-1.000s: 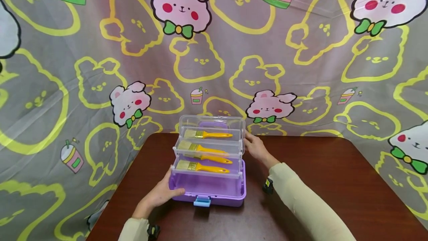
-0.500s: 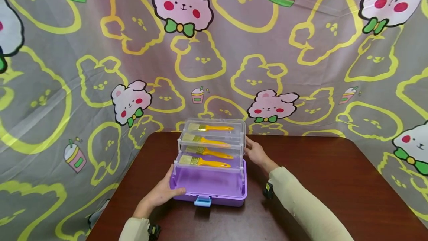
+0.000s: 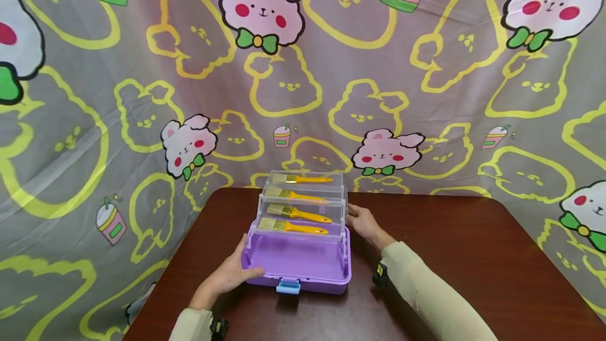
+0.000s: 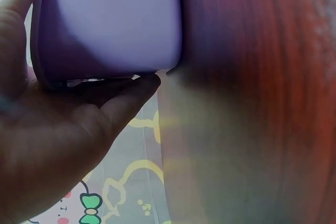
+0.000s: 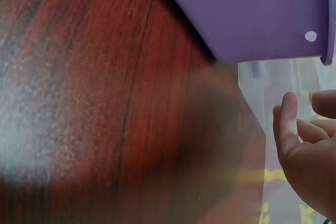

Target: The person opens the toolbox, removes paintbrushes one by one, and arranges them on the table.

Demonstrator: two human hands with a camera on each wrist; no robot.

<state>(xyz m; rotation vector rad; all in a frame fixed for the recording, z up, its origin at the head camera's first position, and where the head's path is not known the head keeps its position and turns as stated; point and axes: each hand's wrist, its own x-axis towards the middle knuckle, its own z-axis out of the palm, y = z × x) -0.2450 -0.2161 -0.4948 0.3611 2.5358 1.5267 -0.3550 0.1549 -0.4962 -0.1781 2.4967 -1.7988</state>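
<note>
A purple storage box [image 3: 298,262] with a blue latch [image 3: 287,286] stands on the brown table [image 3: 473,257]. Above it, stepped clear trays [image 3: 303,201] are fanned out, each carrying a yellow-handled paintbrush [image 3: 292,227]. My left hand [image 3: 232,275] grips the box's front left corner, thumb on the front wall; in the left wrist view the hand [image 4: 58,140] lies against the purple wall [image 4: 115,19]. My right hand [image 3: 362,221] touches the right end of the trays. In the right wrist view its fingers [image 5: 304,150] are loosely bent beside the clear plastic [image 5: 262,93], under the purple base [image 5: 252,9].
A cartoon-print cloth [image 3: 426,93] hangs behind the table and drapes past its far edge. Bare tabletop stretches to the right of the box and in front of it. The table's left edge runs close to my left forearm [image 3: 189,325].
The clear trays have sunk lower and folded closer onto the purple base. My right hand has come down with them; the left hand stays on the corner.
</note>
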